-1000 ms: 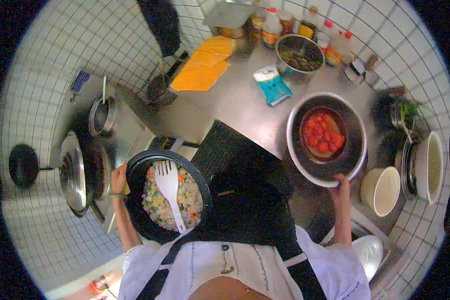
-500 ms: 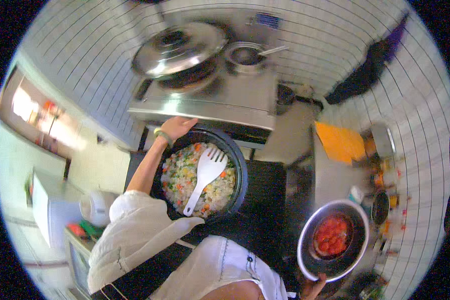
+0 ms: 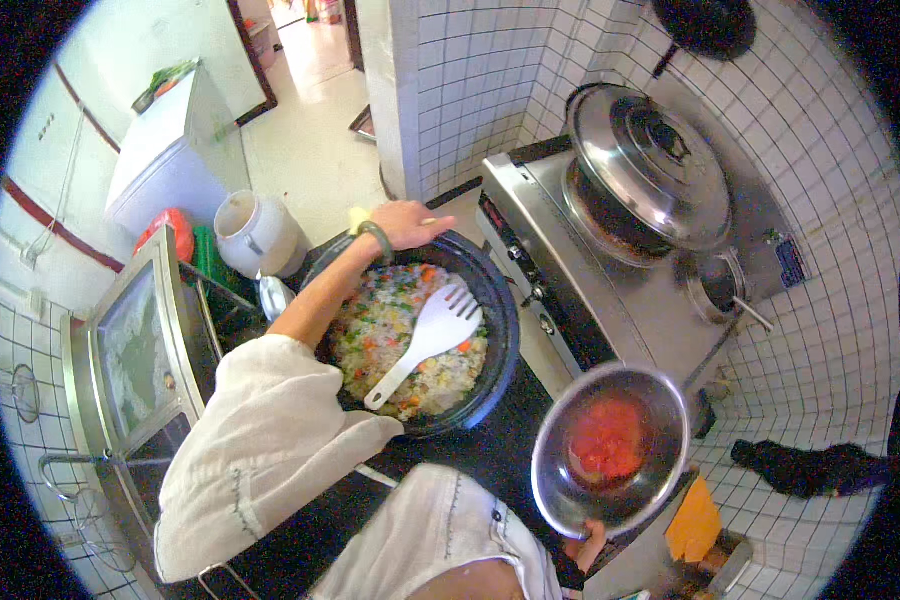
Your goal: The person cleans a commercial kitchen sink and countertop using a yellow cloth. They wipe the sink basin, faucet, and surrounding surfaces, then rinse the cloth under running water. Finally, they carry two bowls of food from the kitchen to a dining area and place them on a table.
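- Left hand (image 3: 407, 222) fingers clamped on far rim of round black pan (image 3: 498, 340) of mixed rice; white plastic spatula (image 3: 425, 338) just below fingers
- Right hand (image 3: 587, 545) fingers grasping near rim of shiny steel bowl (image 3: 552, 478) of red tomato pieces

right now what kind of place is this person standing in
Most likely a home kitchen: white tiled walls, a steel gas stove with a lidded pot, and a black pan of fried rice held by the left hand.

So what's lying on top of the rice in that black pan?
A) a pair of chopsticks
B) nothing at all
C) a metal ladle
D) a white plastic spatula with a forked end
D: a white slotted spatula rests across the mixed rice in the black pan, its pronged end toward the stove, while the left hand holds the pan's far rim.
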Action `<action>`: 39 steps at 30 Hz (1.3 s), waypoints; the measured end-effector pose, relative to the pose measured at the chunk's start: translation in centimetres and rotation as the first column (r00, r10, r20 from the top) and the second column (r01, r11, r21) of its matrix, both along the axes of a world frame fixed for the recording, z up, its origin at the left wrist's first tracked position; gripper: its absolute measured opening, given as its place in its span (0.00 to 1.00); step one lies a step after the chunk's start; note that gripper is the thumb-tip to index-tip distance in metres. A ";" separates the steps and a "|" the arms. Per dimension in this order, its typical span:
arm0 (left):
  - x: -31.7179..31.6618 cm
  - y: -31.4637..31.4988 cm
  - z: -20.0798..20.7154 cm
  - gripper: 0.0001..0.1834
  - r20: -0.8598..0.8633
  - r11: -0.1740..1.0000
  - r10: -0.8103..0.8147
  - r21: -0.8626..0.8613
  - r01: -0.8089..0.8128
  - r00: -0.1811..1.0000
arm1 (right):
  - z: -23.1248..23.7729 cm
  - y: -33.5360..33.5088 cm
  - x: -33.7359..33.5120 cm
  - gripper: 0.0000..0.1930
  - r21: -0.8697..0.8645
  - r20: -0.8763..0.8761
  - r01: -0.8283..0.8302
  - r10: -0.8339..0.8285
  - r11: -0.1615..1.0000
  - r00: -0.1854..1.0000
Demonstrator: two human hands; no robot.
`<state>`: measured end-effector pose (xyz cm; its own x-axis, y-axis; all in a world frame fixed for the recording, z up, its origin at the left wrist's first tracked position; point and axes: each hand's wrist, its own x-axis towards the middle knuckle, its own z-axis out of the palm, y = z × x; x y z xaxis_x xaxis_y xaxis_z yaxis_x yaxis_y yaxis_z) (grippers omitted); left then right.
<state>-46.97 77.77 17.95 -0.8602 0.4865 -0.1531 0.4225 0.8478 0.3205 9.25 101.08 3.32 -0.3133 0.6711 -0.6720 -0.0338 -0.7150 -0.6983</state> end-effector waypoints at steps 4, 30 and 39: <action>0.2 -2.9 0.5 0.34 0.023 0.964 0.241 -0.119 -0.237 0.970 | 5.0 6.5 -9.9 0.15 -0.023 -0.025 -0.184 0.183 0.983 0.983; 8.1 -10.2 3.8 0.29 0.145 0.551 0.811 0.136 -0.823 0.567 | -2.7 34.5 -40.9 0.20 -0.123 -0.168 -0.402 0.380 0.907 0.909; 8.1 -9.3 2.5 0.27 0.181 0.450 0.839 0.301 -0.841 0.513 | -2.8 35.9 -41.0 0.23 -0.115 -0.170 -0.426 0.405 0.897 0.898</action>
<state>-38.82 68.50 20.50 -0.8769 -0.4557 -0.1527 -0.4411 0.6372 0.6319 -31.71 136.99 0.47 -0.6386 0.3572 -0.6816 0.2007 -0.7778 -0.5956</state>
